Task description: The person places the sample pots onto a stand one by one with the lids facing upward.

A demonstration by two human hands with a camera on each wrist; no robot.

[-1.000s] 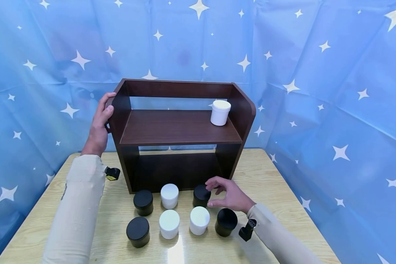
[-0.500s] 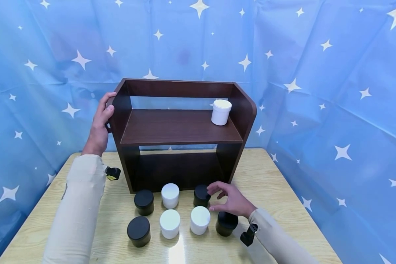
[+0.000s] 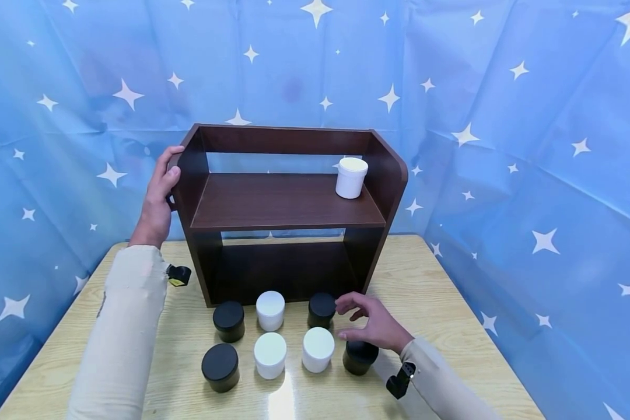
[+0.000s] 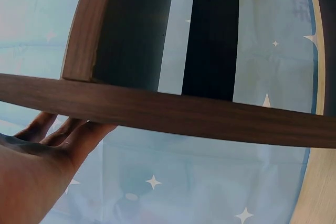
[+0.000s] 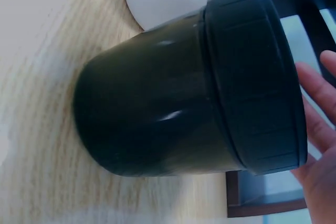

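Note:
My left hand (image 3: 157, 192) lies against the outer left side of a dark brown two-tier shelf (image 3: 289, 201). In the left wrist view its fingers (image 4: 84, 140) touch the side panel's outer face. The right hand (image 3: 373, 324) hovers with spread, bent fingers and holds nothing. Just left of its fingertips stands a black lidded jar (image 3: 321, 309). Below it another black jar (image 3: 360, 357) is partly covered by the hand; a black jar (image 5: 173, 93) fills the right wrist view. A white jar (image 3: 317, 349) stands left of the thumb.
One white jar (image 3: 351, 178) stands at the right of the upper shelf board. On the wooden table (image 3: 425, 291), in front of the shelf, are two more white jars (image 3: 270, 310) and two more black jars (image 3: 228, 322). A blue starred cloth (image 3: 294, 76) hangs behind.
My right hand has drawn slightly to the right and down, away from the back black jar, which it partly overlapped before. The left hand and the jars have stayed in place.

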